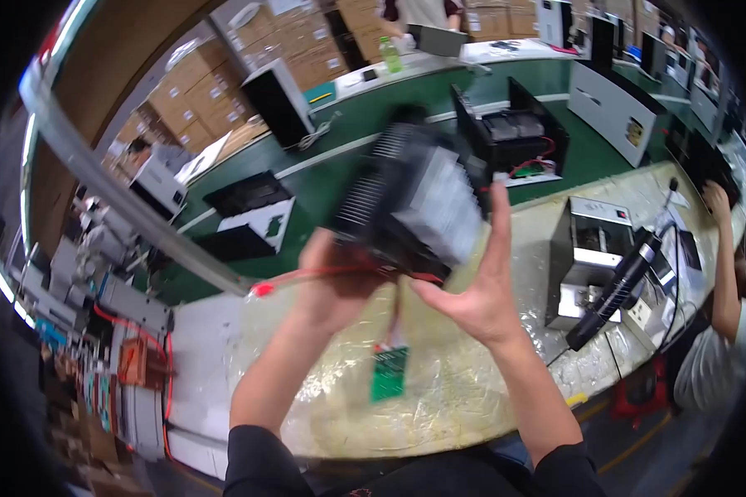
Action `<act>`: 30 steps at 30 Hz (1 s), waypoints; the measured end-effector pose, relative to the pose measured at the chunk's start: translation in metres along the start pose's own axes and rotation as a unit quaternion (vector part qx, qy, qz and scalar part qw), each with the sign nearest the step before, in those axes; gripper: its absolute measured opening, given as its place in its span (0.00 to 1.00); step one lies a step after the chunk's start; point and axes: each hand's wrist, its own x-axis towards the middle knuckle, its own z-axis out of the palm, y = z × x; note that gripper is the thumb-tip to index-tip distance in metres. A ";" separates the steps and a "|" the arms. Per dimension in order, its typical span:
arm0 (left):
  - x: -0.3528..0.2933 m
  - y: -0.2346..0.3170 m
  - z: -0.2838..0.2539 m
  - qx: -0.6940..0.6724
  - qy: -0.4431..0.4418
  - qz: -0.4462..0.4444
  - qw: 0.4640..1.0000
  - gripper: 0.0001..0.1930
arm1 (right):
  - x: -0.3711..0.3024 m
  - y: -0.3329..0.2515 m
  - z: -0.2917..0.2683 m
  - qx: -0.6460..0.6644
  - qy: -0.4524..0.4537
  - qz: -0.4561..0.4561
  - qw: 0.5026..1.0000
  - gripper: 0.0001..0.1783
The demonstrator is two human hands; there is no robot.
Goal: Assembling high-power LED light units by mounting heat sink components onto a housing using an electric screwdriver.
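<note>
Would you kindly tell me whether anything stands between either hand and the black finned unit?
Nothing visible blocks the right hand from the black finned unit. By the left hand, a red wire runs near the unit's lower edge; blur hides whether it is pinched between them. The green board dangles below, clear of both hands.

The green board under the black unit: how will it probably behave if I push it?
The green board may swing, as it seems to dangle from thin wires. It is probably light and stiff, being a small, flat plate.
</note>
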 end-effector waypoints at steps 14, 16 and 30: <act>0.035 0.056 -0.270 0.513 0.717 0.033 0.472 0.56 | -0.018 0.029 -0.061 -0.079 0.089 -0.034 0.992 0.74; 0.026 0.060 -0.302 0.491 0.692 0.068 0.525 0.52 | -0.023 0.030 -0.060 -0.089 0.090 -0.039 0.991 0.74; -0.067 -0.022 -0.119 0.573 0.429 0.109 0.690 0.32 | 0.018 -0.052 -0.071 -0.168 -0.006 -0.176 0.970 0.70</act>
